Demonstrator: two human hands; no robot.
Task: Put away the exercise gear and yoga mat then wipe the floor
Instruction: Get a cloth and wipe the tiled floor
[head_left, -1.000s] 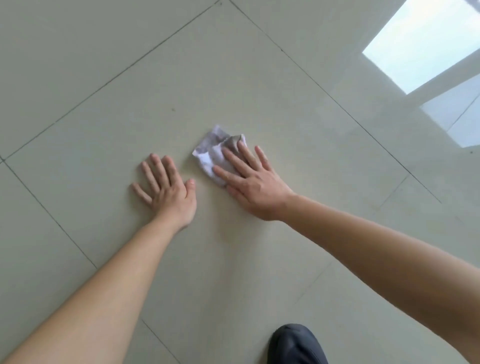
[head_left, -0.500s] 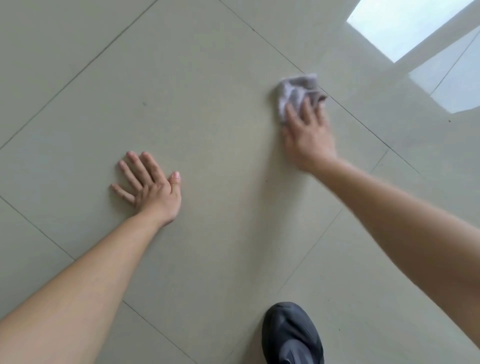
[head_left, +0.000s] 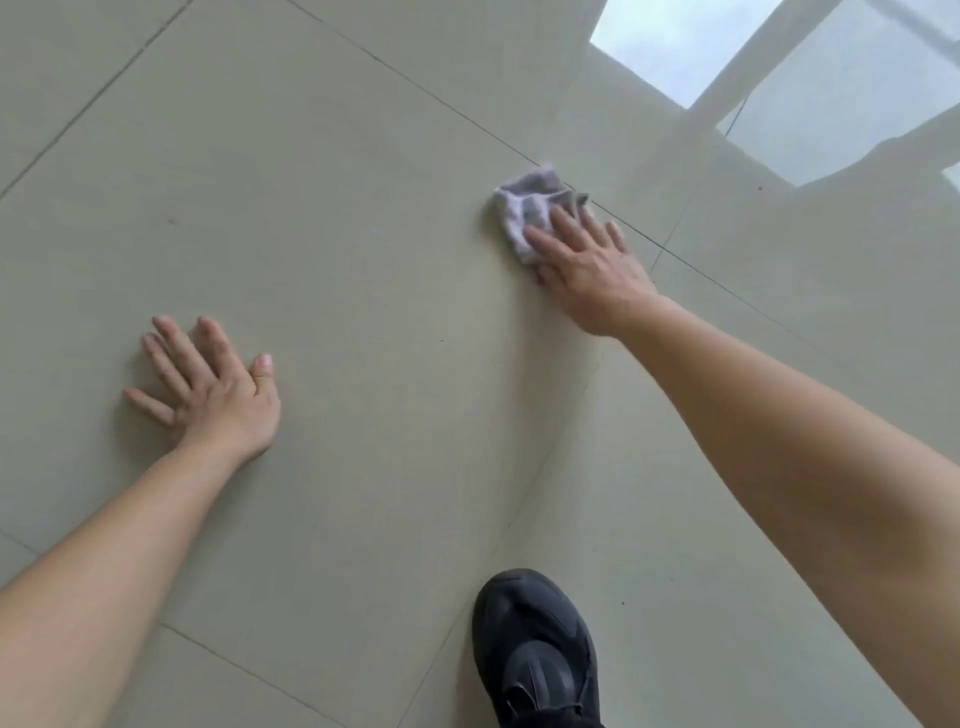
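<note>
Floor (head_left: 363, 234) of pale glossy tiles fills the view, and the wiping part of the task is under way; no exercise gear or yoga mat shows here, so that part is probably finished. A crumpled grey-white cloth (head_left: 522, 200) lies far right on the big central tile, its far edge touching the dark grout line (head_left: 441, 101). The right hand (head_left: 589, 267) presses down on the cloth's near side with straight, spread fingers, not curled round it; whether the thumb tucks under the cloth is hard to tell from this angle. The left hand (head_left: 213, 395) lies flat on the tile at near left, fingers splayed, holding nothing and bracing the body. The two hands are well apart.

A second ago the cloth sat in the middle of the tile, just beside the left hand. It has since swept out to the far right, and over the last half second it has barely travelled, so the stroke appears to have reached its end at the tile's edge. The left hand has kept its place throughout. A black shoe (head_left: 535, 649) stands near, at the bottom edge. A return sweep seems the likely next stroke, and the tiles beyond the grout line, where a bright window reflection (head_left: 670, 47) lies, look not yet wiped.
</note>
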